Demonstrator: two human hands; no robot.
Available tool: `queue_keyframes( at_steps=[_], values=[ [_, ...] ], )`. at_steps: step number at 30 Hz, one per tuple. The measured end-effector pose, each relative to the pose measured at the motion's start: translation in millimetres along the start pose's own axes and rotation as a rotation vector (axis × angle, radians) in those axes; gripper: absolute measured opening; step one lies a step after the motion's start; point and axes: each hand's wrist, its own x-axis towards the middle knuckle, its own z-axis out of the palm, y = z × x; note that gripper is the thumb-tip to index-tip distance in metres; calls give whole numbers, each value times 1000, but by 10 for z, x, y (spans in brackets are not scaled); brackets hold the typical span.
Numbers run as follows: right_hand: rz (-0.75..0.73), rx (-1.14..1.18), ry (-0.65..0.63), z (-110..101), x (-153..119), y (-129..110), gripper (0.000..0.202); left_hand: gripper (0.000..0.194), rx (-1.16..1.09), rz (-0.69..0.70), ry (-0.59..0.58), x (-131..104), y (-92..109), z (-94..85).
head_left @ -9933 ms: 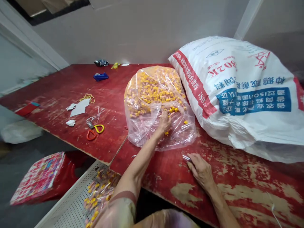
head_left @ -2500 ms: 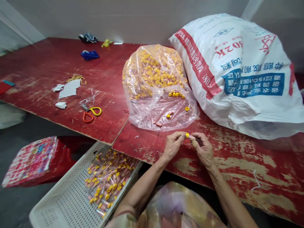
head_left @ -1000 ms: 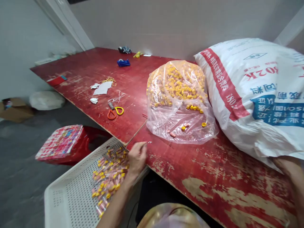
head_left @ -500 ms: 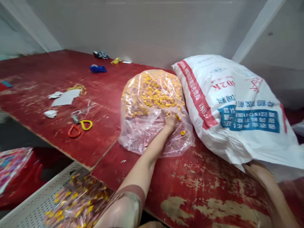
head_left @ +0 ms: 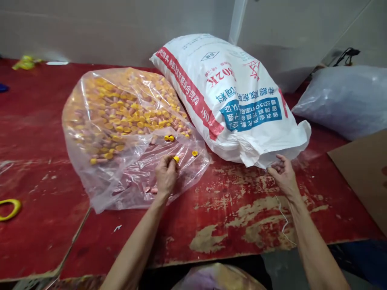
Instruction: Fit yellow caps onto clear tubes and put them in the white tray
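My left hand (head_left: 166,173) is closed at the mouth of a clear plastic bag (head_left: 102,197), its fingers pinching a small pink piece with a yellow cap (head_left: 176,159). Many similar yellow-capped pink pieces (head_left: 130,117) fill the bag, and a few lie loose near its mouth. To the right, a large white woven sack (head_left: 256,80) with red and blue print lies on its side. At its gaping mouth, my right hand (head_left: 283,175) pinches the lower edge between thumb and fingers, the index finger raised. The sack's contents are hidden.
The worn red table (head_left: 211,233) bears everything. A yellow scissor handle (head_left: 10,209) shows at the left edge. A white thread (head_left: 284,221) lies by my right forearm. Another filled plastic bag (head_left: 347,100) and a brown cardboard sheet (head_left: 363,169) are at the right.
The view has swung right and closer. My left hand has come back toward the bag's mouth and now holds a capped piece. My right hand stays at the sack's mouth.
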Motion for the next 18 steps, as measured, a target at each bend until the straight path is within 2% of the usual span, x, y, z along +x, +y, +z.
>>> queue_keyframes(
  at_steps=[2, 4, 6, 8, 11, 14, 16, 18],
  values=[
    [72, 195, -88, 90, -293, -120, 54, 21, -263, -73, -122, -421, 79, -15],
    [147, 325, -203, 230, -565, -254, 42, 22, -420, -182, -296, -803, 150, 27],
    [171, 390, -331, 393, -783, -375, 38, 22, -509, -301, -458, -1097, 182, 104],
    [153, 405, -429, 543, -929, -463, 38, 23, -573, -361, -549, -1283, 168, 170],
    [124, 404, -487, 675, -1021, -532, 39, 26, -650, -382, -560, -1395, 103, 173],
    [94, 484, -529, 684, -1042, -584, 35, 27, -704, -379, -493, -1408, 52, 84],
    [75, 524, -626, 656, -1065, -624, 30, 28, -718, -371, -458, -1405, 36, 21],
    [56, 434, -759, 632, -1095, -648, 23, 29, -709, -365, -462, -1405, 30, -25]
  ],
)
